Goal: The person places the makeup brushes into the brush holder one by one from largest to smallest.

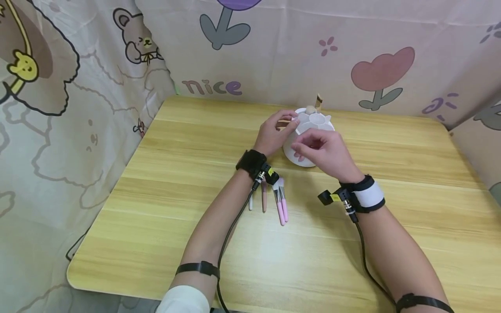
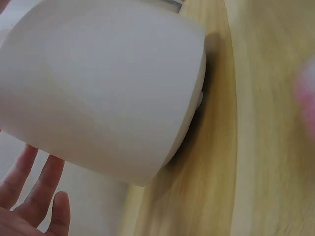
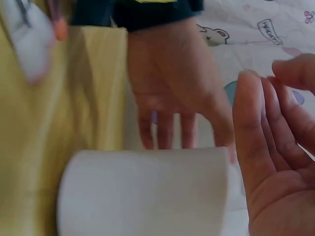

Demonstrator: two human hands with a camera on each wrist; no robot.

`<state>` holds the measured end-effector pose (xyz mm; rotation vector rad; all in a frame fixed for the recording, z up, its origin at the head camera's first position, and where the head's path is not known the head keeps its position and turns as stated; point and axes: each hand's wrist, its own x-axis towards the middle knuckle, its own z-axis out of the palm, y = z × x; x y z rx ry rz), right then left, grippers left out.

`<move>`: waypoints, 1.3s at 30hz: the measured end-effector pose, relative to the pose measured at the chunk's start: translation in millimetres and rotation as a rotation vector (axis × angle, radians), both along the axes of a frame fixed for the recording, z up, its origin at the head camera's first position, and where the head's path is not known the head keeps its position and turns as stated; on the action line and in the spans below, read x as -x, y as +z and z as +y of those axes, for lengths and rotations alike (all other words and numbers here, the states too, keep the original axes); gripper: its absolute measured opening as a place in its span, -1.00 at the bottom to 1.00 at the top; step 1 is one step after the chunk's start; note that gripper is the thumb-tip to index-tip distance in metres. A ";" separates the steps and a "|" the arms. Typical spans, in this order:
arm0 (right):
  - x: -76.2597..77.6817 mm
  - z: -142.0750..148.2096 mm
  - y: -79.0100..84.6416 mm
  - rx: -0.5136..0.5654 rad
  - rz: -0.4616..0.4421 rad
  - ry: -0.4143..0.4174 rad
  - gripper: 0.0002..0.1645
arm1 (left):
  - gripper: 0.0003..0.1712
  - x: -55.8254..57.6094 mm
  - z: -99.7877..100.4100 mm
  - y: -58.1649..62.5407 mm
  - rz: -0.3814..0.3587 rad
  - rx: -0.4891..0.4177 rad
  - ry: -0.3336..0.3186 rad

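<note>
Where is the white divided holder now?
In the head view, the white divided holder stands right of centre, beside the left hand and beyond the pink-handled brushes.

Looks like a homey little corner, can't tell which room tbh: wood-look table [image 1: 156, 226] with cutesy cartoon fabric [image 1: 282, 65] hung behind it and down the side, printed with a bear [image 1: 141, 37], flowers [image 1: 382, 74] and "nice".

White round cup [image 1: 290, 152], top divided into compartments, upright on wooden table [image 1: 156, 208], near back edge, brush heads [image 1: 310, 109] showing at its rear.
</note>
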<state>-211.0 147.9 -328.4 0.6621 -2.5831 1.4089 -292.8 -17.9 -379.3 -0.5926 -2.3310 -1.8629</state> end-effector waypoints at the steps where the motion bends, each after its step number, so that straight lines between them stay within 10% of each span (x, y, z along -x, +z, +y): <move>1: -1.9 0.6 -2.9 0.000 -0.037 0.012 -0.89 | -0.67 0.1 0.3 -0.5 0.002 -0.002 0.000; 12: 1.9 -0.1 -20.3 -0.061 -0.159 0.118 -0.85 | -0.63 0.6 -3.4 1.0 -0.087 -0.024 0.054; 39: -4.3 0.2 -48.9 -0.491 -0.314 0.415 -0.73 | -0.66 3.4 -0.3 1.5 -0.028 -0.001 0.043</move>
